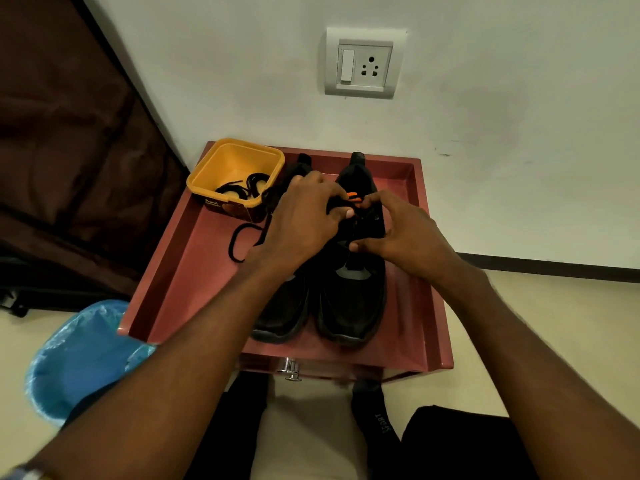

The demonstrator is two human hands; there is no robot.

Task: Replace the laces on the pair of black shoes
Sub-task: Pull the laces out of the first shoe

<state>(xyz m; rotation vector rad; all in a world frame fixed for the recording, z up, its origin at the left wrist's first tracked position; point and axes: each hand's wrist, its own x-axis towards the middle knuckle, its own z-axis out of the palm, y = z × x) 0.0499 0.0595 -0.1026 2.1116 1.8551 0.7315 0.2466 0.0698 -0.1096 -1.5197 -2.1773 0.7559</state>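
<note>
Two black shoes stand side by side on a reddish tray-like table top (180,271), toes toward me. My left hand (304,220) and my right hand (398,233) both rest on the lacing area of the right shoe (353,299), fingers pinched on a black lace there; a small orange bit (352,195) shows between my fingertips. The left shoe (282,313) is partly hidden under my left forearm. A loose black lace (242,240) trails from it onto the tray. More black laces (247,188) lie coiled in a yellow tub (207,174) at the back left.
A white wall with a switch-and-socket plate (363,64) rises right behind the tray. A blue-lined bin (79,362) stands on the floor at the left, with a dark brown cloth cabinet (69,133) behind it. My legs in black socks (377,417) are below the tray's drawer handle (291,370).
</note>
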